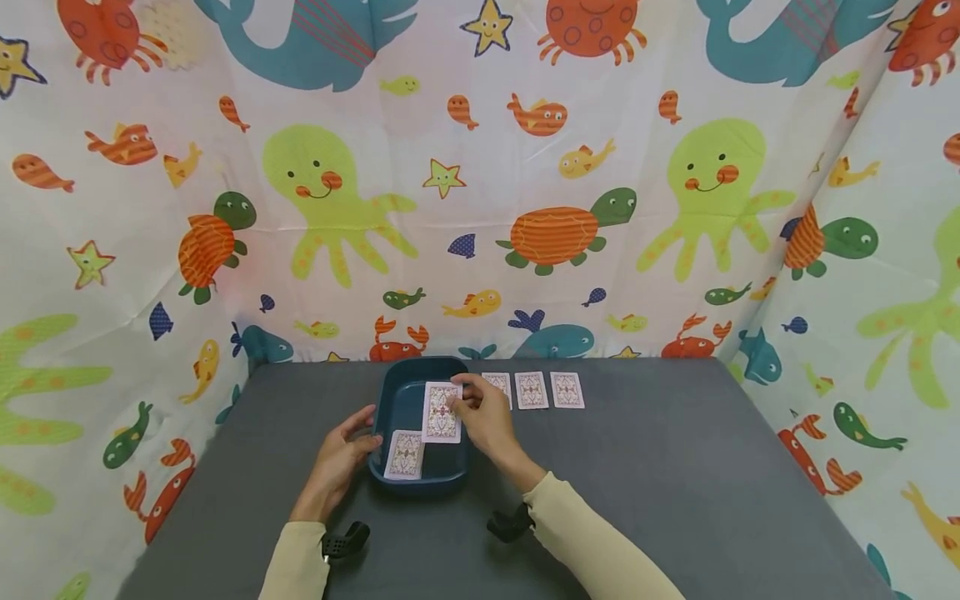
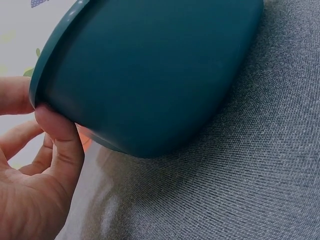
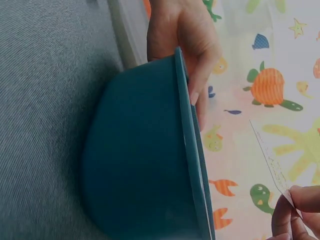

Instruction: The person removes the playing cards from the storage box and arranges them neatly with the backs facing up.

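Note:
A dark blue plastic tub (image 1: 405, 407) sits on the grey cloth surface. My left hand (image 1: 335, 467) holds its left rim, thumb and fingers pinching the edge in the left wrist view. Above the tub, my right hand (image 1: 491, 418) pinches a patterned playing card (image 1: 441, 414) at its right edge; the right wrist view shows this card (image 3: 270, 162) edge-on, clear of the rim. Another playing card (image 1: 404, 456) lies back up in the tub's front left part, near the held card.
Behind and right of the tub, three more cards lie in a row: one (image 1: 501, 385) partly covered by my right hand, a middle card (image 1: 532, 390) and a right card (image 1: 567, 390). A sea-animal curtain (image 1: 465, 225) borders the grey table (image 1: 675, 467).

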`<action>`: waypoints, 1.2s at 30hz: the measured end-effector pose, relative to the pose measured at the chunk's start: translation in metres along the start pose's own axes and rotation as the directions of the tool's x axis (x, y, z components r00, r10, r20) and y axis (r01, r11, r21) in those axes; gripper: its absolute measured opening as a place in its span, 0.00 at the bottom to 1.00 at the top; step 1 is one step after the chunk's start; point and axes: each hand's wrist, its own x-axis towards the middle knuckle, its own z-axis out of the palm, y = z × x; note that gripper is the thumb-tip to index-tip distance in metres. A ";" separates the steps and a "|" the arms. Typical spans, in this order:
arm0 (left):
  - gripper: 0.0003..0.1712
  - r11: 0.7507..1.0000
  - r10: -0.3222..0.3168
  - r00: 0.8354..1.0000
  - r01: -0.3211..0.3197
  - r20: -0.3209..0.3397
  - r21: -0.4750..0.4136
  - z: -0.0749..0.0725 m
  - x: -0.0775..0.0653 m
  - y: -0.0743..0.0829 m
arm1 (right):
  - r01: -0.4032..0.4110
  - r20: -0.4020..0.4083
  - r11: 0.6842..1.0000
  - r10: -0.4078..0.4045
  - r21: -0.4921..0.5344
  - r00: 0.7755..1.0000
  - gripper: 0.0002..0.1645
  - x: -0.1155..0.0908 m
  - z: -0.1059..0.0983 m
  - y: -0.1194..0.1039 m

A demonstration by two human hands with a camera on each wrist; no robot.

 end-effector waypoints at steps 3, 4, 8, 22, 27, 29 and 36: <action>0.35 1.000 0.001 1.000 -0.001 -0.004 -0.008 0.000 0.000 0.000 | 0.003 -0.008 1.000 -0.003 0.002 1.000 0.17 0.000 -0.008 0.001; 0.35 1.000 0.003 1.000 -0.003 -0.003 -0.008 0.000 0.000 0.000 | 0.000 -0.010 1.000 0.000 0.001 1.000 0.17 -0.001 -0.011 0.002; 0.35 1.000 0.004 1.000 -0.004 -0.003 -0.002 0.000 -0.001 0.000 | -0.016 -0.024 1.000 0.016 -0.001 1.000 0.17 -0.003 -0.022 0.007; 0.36 1.000 -0.008 1.000 0.008 -0.006 0.006 0.000 -0.003 0.000 | -0.085 -0.115 0.993 0.076 -0.078 0.990 0.18 -0.007 -0.067 0.036; 0.36 1.000 -0.001 1.000 0.001 0.004 0.002 -0.001 -0.003 0.001 | -0.112 -0.136 0.987 0.096 -0.116 0.986 0.19 -0.005 -0.086 0.047; 0.36 1.000 -0.004 1.000 0.004 0.003 0.002 -0.001 -0.003 0.001 | -0.111 -0.143 0.985 0.091 -0.135 0.985 0.19 -0.004 -0.094 0.051; 0.35 1.000 -0.005 1.000 0.005 -0.001 0.002 0.000 -0.002 0.001 | -0.112 -0.169 0.974 0.079 -0.197 0.982 0.18 0.000 -0.126 0.065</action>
